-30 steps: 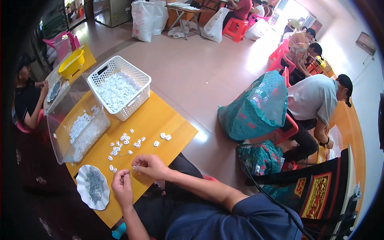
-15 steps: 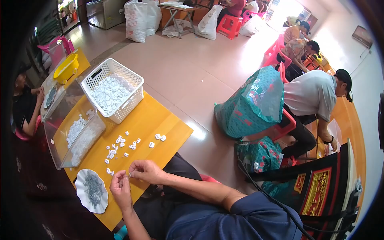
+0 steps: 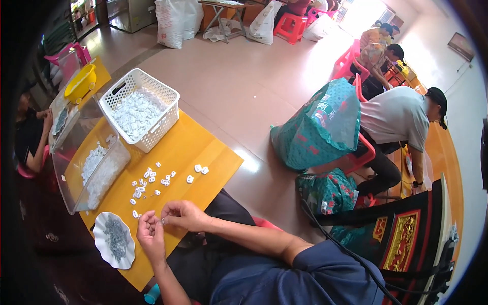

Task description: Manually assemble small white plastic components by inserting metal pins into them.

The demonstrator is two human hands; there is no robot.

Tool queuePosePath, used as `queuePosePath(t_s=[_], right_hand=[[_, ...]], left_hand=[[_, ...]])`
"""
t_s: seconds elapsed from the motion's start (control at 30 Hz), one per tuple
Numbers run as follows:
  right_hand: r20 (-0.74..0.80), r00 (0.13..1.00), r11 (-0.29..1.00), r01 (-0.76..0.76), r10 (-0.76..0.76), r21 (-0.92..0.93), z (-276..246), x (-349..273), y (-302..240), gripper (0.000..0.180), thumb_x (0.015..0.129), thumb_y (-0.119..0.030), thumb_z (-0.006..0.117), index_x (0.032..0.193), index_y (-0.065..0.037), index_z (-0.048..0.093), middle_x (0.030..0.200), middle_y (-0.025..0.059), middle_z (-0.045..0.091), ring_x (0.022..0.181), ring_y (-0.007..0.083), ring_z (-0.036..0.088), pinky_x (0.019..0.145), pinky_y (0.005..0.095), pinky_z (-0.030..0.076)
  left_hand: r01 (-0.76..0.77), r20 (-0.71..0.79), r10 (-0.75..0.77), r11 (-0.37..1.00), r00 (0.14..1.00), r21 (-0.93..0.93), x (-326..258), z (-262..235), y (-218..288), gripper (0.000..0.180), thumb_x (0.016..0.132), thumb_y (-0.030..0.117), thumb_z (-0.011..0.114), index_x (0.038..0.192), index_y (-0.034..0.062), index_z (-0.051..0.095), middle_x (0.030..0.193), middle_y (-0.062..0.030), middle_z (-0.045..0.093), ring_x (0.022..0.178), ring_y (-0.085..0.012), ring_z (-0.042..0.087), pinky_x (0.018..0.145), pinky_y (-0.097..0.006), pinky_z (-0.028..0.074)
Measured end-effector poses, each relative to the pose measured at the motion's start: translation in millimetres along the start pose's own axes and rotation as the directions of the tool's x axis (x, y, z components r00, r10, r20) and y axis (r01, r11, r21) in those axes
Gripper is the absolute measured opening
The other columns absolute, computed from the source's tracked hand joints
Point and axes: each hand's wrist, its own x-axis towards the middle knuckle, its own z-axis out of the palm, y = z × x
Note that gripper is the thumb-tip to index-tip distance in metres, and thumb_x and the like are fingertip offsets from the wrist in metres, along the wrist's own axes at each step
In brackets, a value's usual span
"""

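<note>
My left hand [image 3: 151,235] and my right hand [image 3: 185,216] meet fingertip to fingertip over the near edge of the yellow table [image 3: 203,140]. Both are closed in a pinch around something tiny and pale, mostly hidden by the fingers. Just beyond them lie several small white plastic pieces [image 3: 137,193] with dark holes, scattered loosely. Three more white pieces [image 3: 197,168] sit apart to the right. Left of my left hand is a white wavy-rimmed plate [image 3: 129,256] holding a heap of small grey parts [image 3: 117,239].
A white perforated basket [image 3: 163,124] full of white pieces stands at the table's far side. Next to it is a clear divided bin [image 3: 71,190] with white parts. Large teal bags [image 3: 315,132] stand on the floor to the right, near a seated co-worker [image 3: 396,114]. Another person sits at far left.
The view has shifted slightly, so the table and its contents appear a little farther up and left. Both hands stay pinched together, with small finger movements.
</note>
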Motion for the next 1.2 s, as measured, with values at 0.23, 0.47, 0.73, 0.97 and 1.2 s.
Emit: queuePosePath(t_s=[0.23, 0.47, 0.73, 0.97, 1.2], right_hand=[[-0.019, 0.999, 0.996, 0.042, -0.043, -0.082, 12, 2, 14, 0.011, 0.090, -0.009, 0.073, 0.096, -0.002, 0.068, 0.076, 0.0000, 0.064, 0.070, 0.0077, 0.060, 0.063, 0.0262, 0.050], [-0.070, 0.996, 0.972, -0.063, 0.049, -0.225, -14, -1, 1, 0.013, 0.097, -0.011, 0.067, 0.108, -0.004, 0.070, 0.089, 0.0002, 0.069, 0.081, 0.0079, 0.064, 0.073, 0.0250, 0.054], [0.002, 0.972, 0.971, -0.237, 0.237, 0.017, 0, -3, -11, 0.011, 0.097, -0.008, 0.066, 0.105, 0.000, 0.069, 0.085, -0.0017, 0.067, 0.075, 0.0042, 0.060, 0.068, 0.0202, 0.049], [-0.023, 0.970, 0.971, -0.241, 0.240, -0.011, 3, -3, -14, 0.012, 0.097, -0.009, 0.066, 0.105, -0.001, 0.069, 0.084, -0.0020, 0.067, 0.075, 0.0040, 0.060, 0.068, 0.0201, 0.049], [-0.013, 0.976, 0.976, -0.217, 0.217, -0.032, -1, -2, -12, 0.011, 0.097, -0.008, 0.067, 0.105, -0.001, 0.069, 0.084, -0.0016, 0.067, 0.075, 0.0042, 0.061, 0.068, 0.0203, 0.050]], left_hand=[[-0.025, -0.003, 0.025, 0.999, 1.000, 0.037, -10, -15, 2, 0.029, 0.093, -0.004, 0.063, 0.122, 0.0000, 0.059, 0.095, 0.0002, 0.059, 0.084, -0.0052, 0.056, 0.077, -0.019, 0.046], [-0.005, 0.081, 0.002, 0.999, 0.997, 0.043, 6, 5, 6, 0.035, 0.096, -0.001, 0.059, 0.130, 0.0025, 0.058, 0.096, -0.0015, 0.064, 0.085, -0.0073, 0.062, 0.077, -0.023, 0.051], [0.008, 0.024, -0.008, 0.999, 1.000, 0.037, -8, -7, 9, 0.032, 0.095, -0.003, 0.063, 0.127, 0.0008, 0.058, 0.092, 0.0035, 0.062, 0.074, 0.0009, 0.053, 0.068, -0.016, 0.045], [-0.018, 0.043, 0.015, 0.997, 0.999, 0.071, -5, -10, 9, 0.032, 0.095, -0.004, 0.063, 0.126, 0.0012, 0.058, 0.090, 0.0035, 0.063, 0.073, 0.0009, 0.053, 0.067, -0.016, 0.045], [-0.009, 0.049, 0.005, 0.996, 0.999, 0.087, -5, -9, 11, 0.033, 0.095, -0.005, 0.063, 0.126, 0.0018, 0.058, 0.089, 0.0037, 0.062, 0.072, 0.0008, 0.053, 0.067, -0.016, 0.045]])
